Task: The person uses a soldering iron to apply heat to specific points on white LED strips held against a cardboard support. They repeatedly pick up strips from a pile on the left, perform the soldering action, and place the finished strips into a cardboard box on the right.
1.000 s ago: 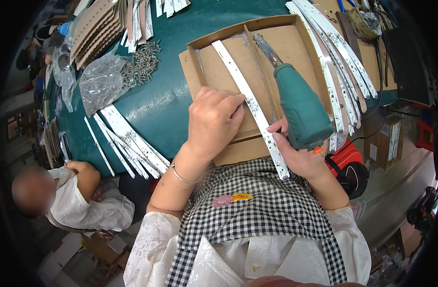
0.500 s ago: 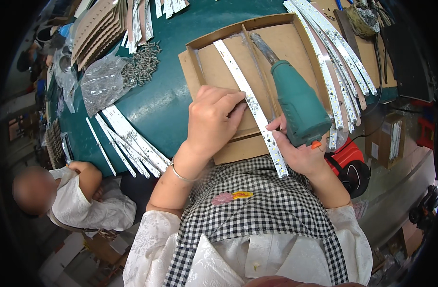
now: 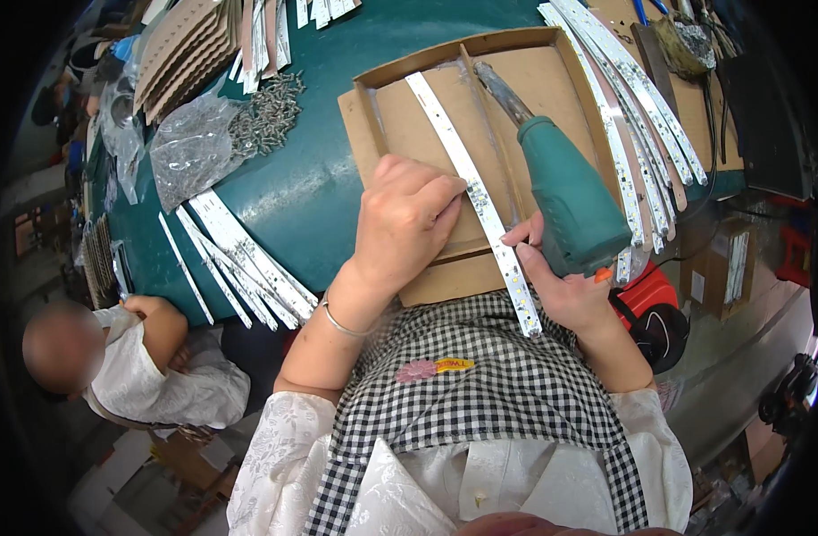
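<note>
A narrow white LED strip [image 3: 474, 188] lies slanted across the cardboard tray, its lower end reaching over my checked apron. My left hand [image 3: 407, 214] is closed, its fingertips pinched at the strip's left edge near the middle. My right hand [image 3: 565, 281] grips the strip's right edge farther down between thumb and fingers. Over that hand lies a teal electric hand tool [image 3: 574, 196] with a long, dirty metal shaft and an orange switch; it hides part of the palm, and whether the palm also holds it I cannot tell.
The shallow cardboard tray [image 3: 427, 116] has a divider. More LED strips [image 3: 641, 80] lie to its right, and another fan of strips [image 3: 239, 259] lies left. A pile of small metal parts [image 3: 271, 112] sits beside a plastic bag [image 3: 193, 152]. Another person [image 3: 181, 366] sits at lower left.
The tray, strip and tool appear slightly farther right and lower in the view. Both hands keep nearly the same grip on the strip.
</note>
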{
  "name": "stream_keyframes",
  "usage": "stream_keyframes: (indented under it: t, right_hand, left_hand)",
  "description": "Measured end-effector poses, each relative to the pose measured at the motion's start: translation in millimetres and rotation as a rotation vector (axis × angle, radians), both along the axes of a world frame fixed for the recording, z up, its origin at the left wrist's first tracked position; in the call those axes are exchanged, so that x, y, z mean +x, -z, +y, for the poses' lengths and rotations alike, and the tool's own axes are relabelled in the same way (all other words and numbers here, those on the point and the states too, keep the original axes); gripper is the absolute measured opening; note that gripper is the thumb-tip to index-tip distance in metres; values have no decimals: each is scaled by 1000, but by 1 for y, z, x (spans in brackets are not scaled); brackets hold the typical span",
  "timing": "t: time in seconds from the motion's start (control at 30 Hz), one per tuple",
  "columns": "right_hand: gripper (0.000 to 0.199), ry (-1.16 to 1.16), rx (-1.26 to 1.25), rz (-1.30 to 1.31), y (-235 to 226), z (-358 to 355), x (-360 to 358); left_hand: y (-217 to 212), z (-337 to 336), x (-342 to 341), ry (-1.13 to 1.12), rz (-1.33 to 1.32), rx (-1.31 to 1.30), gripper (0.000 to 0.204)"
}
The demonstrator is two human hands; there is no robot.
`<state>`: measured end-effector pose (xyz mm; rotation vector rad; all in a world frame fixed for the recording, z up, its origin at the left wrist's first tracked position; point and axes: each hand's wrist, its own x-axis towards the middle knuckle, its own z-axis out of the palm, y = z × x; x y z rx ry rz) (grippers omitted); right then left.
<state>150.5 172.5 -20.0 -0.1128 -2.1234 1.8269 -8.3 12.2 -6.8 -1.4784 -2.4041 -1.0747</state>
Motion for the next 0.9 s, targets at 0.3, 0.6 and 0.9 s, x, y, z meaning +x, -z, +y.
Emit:
stream_keyframes:
  t: [0.3, 0.6, 0.9]
  right_hand:
    - [67, 157, -527, -99, -39, 17, 51]
    - [71, 111, -480, -221, -35, 33, 90]
    - [61, 100, -460, -252, -38, 32, 79]
  left_hand:
    - [-1, -3, 5, -125, 16, 31, 19]
    - [6, -4, 6, -162, -54, 38, 18]
    - [7, -4, 6, -187, -109, 33, 14]
